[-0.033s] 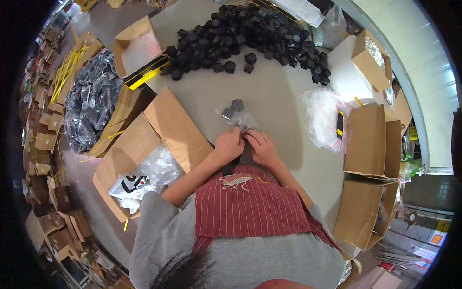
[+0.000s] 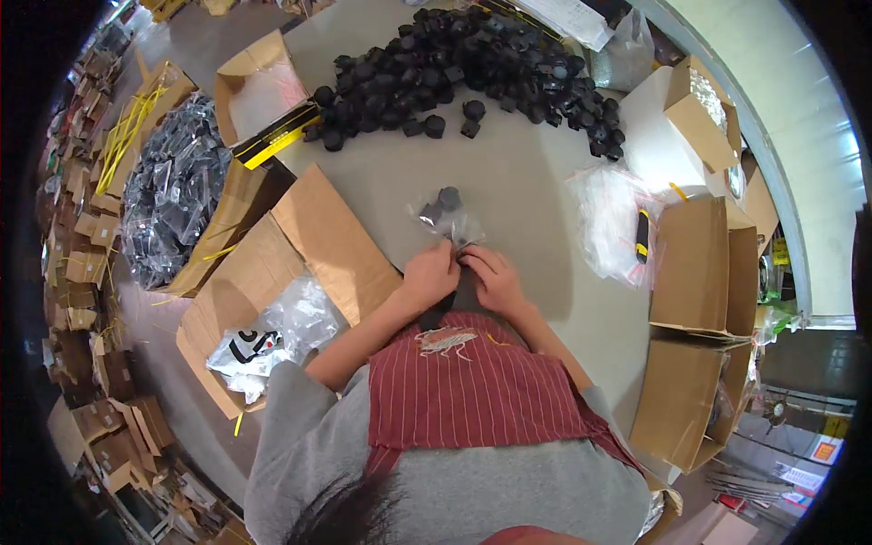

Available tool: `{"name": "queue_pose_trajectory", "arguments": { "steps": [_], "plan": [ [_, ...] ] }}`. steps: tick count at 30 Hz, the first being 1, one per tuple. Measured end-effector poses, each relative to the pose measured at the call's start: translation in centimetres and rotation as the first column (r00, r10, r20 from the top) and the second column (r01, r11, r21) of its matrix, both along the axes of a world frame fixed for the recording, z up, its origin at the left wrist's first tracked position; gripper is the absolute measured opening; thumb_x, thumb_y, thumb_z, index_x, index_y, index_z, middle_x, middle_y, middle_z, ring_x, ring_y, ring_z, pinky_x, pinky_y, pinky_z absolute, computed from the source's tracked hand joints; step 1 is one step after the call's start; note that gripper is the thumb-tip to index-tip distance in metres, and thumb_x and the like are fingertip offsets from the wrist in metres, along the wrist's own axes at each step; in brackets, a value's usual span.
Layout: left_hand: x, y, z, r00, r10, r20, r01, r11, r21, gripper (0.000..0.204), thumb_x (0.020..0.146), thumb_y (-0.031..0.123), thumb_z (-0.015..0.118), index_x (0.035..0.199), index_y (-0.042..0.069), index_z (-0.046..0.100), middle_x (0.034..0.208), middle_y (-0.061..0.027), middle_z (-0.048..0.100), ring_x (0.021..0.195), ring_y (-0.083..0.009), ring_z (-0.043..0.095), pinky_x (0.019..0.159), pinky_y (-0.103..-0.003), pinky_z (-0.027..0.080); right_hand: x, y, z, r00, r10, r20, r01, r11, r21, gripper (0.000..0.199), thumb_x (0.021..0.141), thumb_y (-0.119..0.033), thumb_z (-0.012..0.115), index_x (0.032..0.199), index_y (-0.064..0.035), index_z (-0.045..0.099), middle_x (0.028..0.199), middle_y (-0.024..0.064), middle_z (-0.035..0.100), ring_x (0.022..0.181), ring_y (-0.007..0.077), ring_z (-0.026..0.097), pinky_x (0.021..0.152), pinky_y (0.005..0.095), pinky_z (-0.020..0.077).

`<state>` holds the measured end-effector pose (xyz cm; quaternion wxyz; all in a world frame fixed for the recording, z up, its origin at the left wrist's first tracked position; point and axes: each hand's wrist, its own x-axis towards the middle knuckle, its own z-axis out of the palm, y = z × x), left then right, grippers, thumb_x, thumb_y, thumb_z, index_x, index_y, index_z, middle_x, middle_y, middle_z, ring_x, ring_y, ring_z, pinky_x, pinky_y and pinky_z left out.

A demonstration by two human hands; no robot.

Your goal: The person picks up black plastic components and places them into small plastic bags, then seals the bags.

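Lying on the grey desk [image 2: 518,182], a small clear plastic bag [image 2: 448,218] with black round parts inside is pinched at its near edge by the left hand [image 2: 432,272] and the right hand [image 2: 491,275], fingers closed on it. A heap of black round caps [image 2: 472,64] is spread beyond. Open brown cardboard boxes [image 2: 695,263] are ranged around, with cluttered floor at the left.
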<state>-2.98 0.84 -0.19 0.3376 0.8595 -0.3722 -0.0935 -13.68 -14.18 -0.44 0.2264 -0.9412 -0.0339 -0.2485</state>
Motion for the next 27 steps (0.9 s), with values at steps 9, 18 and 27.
{"name": "queue_pose_trajectory", "arguments": {
  "steps": [9, 18, 27],
  "plan": [
    [-0.6, 0.7, 0.4, 0.996, -0.087, 0.033, 0.083, 0.991, 0.103, 0.017, 0.084, 0.018, 0.06, 0.092, 0.003, 0.056, 0.069, -0.0204, 0.064, 0.067, -0.0404, 0.065, 0.06, -0.052, 0.051, 0.1, 0.7, 0.9, 0.96, -0.117, -0.255, 0.18, 0.954, 0.24, 0.05, 0.081, -0.013, 0.073, 0.128, -0.0083, 0.056, 0.133, 0.0138, 0.056, 0.103, 0.034, 0.064, 0.08, 0.0395, 0.0553],
    [-1.0, 0.5, 0.5, 0.997, -0.072, -0.019, 0.072, 0.996, 0.045, 0.02, 0.086, 0.023, 0.06, 0.091, 0.005, 0.056, 0.075, -0.0198, 0.064, 0.07, -0.0414, 0.064, 0.063, -0.052, 0.051, 0.1, 1.3, 0.2, 0.963, -0.267, -0.046, 0.269, 0.962, 0.043, 0.047, 0.077, -0.022, 0.077, 0.118, -0.0107, 0.057, 0.122, 0.0093, 0.061, 0.087, 0.0306, 0.068, 0.064, 0.0375, 0.0564],
    [-0.8, 0.3, -0.5, 0.995, -0.099, -0.029, 0.1, 0.993, 0.058, 0.018, 0.086, 0.023, 0.06, 0.094, 0.007, 0.058, 0.076, -0.0194, 0.066, 0.07, -0.0405, 0.064, 0.061, -0.052, 0.05, 0.0, 0.8, -0.1, 0.983, -0.168, -0.08, 0.171, 0.985, 0.033, 0.052, 0.078, -0.01, 0.069, 0.128, -0.0103, 0.058, 0.131, 0.0077, 0.059, 0.098, 0.0286, 0.067, 0.073, 0.0369, 0.0572]
  ]
}}
